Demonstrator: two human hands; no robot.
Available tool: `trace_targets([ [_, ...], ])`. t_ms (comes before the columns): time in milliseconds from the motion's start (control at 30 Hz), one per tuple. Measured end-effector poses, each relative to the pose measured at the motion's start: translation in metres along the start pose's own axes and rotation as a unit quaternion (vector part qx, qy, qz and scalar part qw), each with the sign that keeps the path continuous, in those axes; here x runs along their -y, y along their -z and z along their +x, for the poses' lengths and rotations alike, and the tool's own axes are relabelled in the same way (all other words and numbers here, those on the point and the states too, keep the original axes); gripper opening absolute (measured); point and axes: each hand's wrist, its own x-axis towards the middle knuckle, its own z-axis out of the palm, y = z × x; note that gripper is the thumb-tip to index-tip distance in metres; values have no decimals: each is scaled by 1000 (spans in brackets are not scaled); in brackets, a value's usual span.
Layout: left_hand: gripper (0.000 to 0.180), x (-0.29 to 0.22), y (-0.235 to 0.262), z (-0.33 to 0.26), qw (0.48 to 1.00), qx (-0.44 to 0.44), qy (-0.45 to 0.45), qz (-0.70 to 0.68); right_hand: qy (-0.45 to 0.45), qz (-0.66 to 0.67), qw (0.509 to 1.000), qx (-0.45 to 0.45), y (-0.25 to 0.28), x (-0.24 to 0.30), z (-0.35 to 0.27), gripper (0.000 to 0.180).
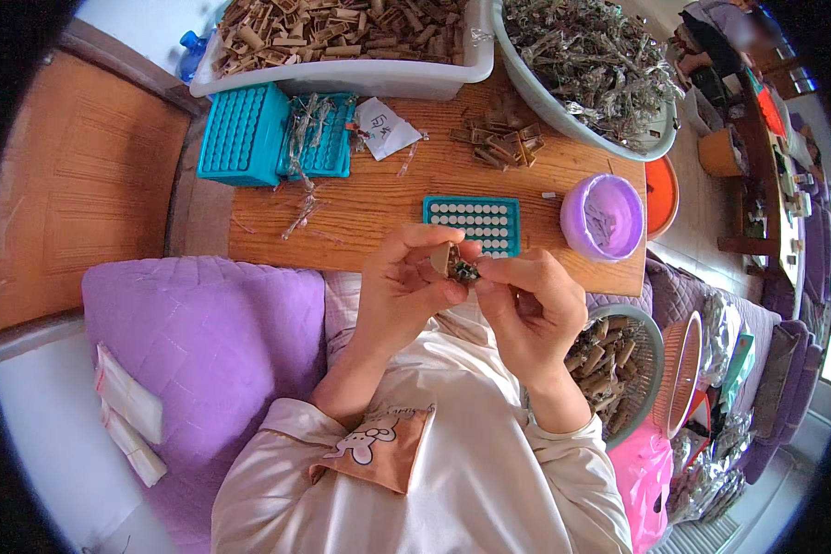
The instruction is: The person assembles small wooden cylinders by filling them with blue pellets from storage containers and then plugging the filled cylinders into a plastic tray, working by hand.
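Over the table's near edge, my left hand (399, 282) pinches a small tan plastic casing (441, 258) between thumb and fingers. At the casing's right side show small dark and green parts (463, 270), too tiny to tell apart. My right hand (534, 305) is closed there, thumb and forefinger pressed together at these parts; whatever lies between the fingertips is hidden. Just beyond both hands lies a teal tray (471, 199) holding rows of white round pieces (471, 220).
A white bin (342, 78) of tan casings and a basin (577, 131) of wire bundles stand at the back. Teal racks (242, 134), a paper slip (386, 129) and loose casings (501, 143) lie nearer. Rightward are a purple bowl (577, 214) and a basket (654, 369) of casings.
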Motion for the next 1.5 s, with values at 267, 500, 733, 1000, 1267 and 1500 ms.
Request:
trace_targets([
  [267, 41, 4, 3, 1, 999, 28, 11, -21, -76, 37, 996, -25, -4, 4, -8, 14],
  [500, 37, 0, 2, 3, 996, 7, 89, -29, 71, -54, 995, 39, -4, -9, -2, 24],
  [733, 37, 1, -7, 8, 988, -66, 141, 8, -27, -49, 998, -5, -8, -25, -10, 27],
  [1000, 35, 4, -13, 8, 985, -121, 99, 77, -75, 36, 993, -88, -21, -32, -18, 30],
  [1267, 31, 5, -12, 9, 983, -124, 103, -86, -186, 247, 947, 86, -15, -44, -18, 50],
  [1500, 36, 8, -7, 10, 975, -150, 117, -112, -219, 356, 900, 121, -4, -40, 1, 56],
])
